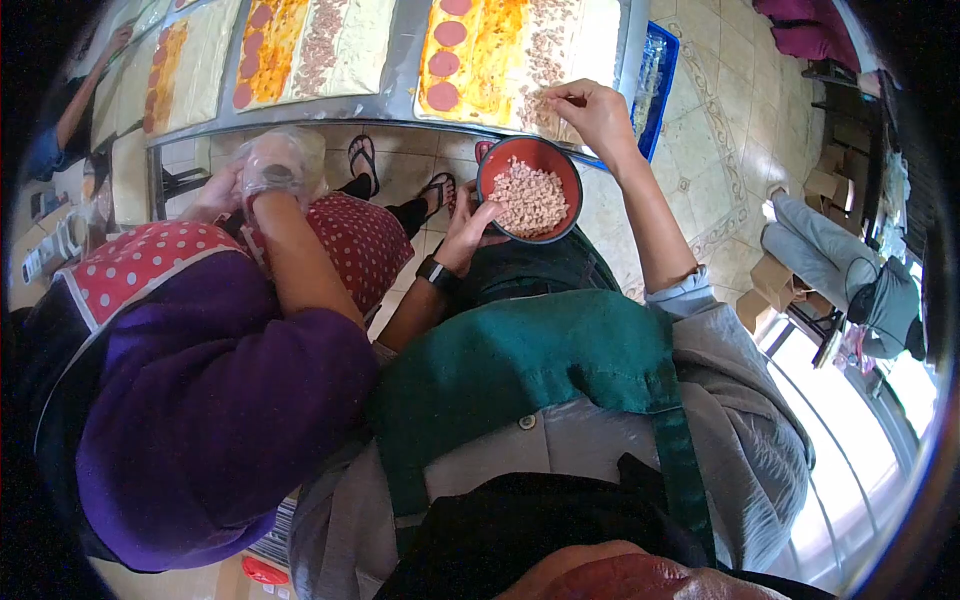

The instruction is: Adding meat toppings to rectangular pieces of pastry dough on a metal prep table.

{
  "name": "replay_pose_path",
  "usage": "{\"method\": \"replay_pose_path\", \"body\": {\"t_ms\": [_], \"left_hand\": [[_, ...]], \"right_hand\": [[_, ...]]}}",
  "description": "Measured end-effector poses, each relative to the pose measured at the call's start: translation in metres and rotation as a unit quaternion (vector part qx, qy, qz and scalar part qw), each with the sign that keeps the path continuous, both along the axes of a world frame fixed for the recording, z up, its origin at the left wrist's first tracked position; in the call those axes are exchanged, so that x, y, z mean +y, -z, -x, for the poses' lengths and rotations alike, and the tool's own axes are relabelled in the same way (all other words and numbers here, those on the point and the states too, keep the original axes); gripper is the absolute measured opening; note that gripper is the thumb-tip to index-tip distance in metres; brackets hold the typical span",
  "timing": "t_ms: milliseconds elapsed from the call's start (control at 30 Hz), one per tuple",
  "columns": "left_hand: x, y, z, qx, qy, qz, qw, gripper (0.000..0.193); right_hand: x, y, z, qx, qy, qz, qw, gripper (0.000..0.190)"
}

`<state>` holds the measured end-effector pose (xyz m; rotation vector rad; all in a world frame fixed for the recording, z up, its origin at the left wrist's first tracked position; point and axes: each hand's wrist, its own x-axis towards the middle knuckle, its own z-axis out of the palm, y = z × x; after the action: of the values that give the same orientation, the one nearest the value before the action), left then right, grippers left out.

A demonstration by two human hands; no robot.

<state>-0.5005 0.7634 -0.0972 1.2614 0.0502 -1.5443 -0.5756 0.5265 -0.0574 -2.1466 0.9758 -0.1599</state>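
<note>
My left hand (474,229) holds a dark bowl with a red inside (491,161) by its left side. Small crumbled pieces of pale meat (529,199) lie in the bowl. Above and right of it, my right hand (592,116) has its thumb and fingertips pinched together over the near edge of a flat dough sheet (592,45); whether bits are between them cannot be told. Under these fingertips runs a strip of crumbled meat (551,45). To its left the same sheet bears an orange sauce strip (495,52) and a row of round sausage slices (444,64).
More topped dough sheets (360,56) lie on the metal table (405,97). A co-worker in a purple sleeve (225,375) stands close at my left, with plastic-gloved hands (281,169). A blue crate (664,90) is beside the table's right end. Another person (825,247) is farther right.
</note>
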Motion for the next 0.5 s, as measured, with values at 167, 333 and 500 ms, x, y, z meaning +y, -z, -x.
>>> {"method": "replay_pose_path", "body": {"t_ms": [167,333,500], "left_hand": [[0.0001,-0.0015,-0.0013,0.001,0.002,0.003,1.000,0.074],[0.0007,-0.0072,-0.0032,-0.009,0.006,0.018,1.000,0.070],[0.0020,-0.0037,-0.0025,-0.010,0.003,0.014,1.000,0.068]], "right_hand": [[-0.0016,-0.0065,-0.0066,-0.006,0.033,0.017,0.999,0.017],[-0.0006,-0.0067,-0.0033,0.000,0.000,0.043,0.999,0.018],[0.0049,-0.0078,-0.0004,-0.001,-0.056,0.086,0.995,0.017]]}}
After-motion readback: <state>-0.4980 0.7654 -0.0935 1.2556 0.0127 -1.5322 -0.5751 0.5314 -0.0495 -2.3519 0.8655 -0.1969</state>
